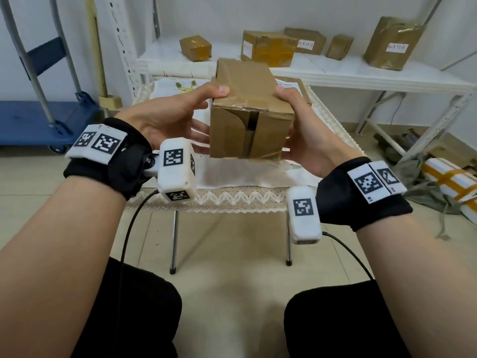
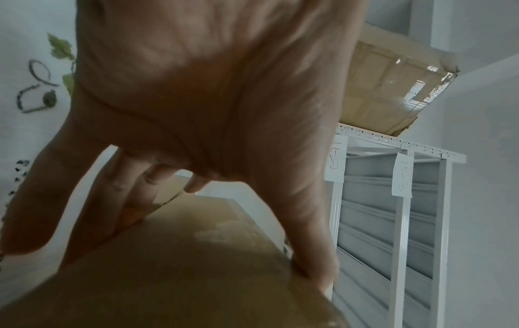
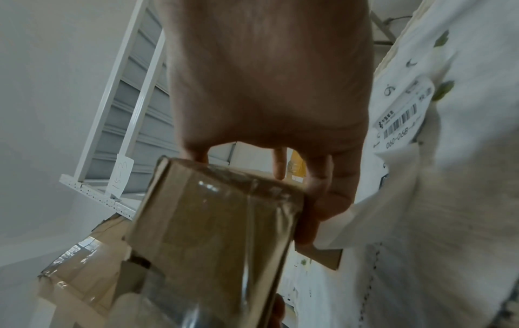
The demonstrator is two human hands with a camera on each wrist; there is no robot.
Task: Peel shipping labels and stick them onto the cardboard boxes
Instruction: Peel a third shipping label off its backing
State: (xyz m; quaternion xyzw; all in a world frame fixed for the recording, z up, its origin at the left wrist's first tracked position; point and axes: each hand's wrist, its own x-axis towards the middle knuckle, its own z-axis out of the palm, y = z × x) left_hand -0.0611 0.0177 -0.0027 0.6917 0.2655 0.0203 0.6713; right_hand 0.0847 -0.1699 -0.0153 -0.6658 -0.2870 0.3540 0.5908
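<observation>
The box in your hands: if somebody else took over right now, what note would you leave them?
Left hand: holds the cardboard box, thumb on top, fingers on its left side.
Right hand: holds the box's right side.
The box is lifted above the small table; no label shows on its visible faces.
A shipping label lies on the cloth to the right.
Shelf boxes: at least two carry labels.
Left: peel a label and stick it on this box.
</observation>
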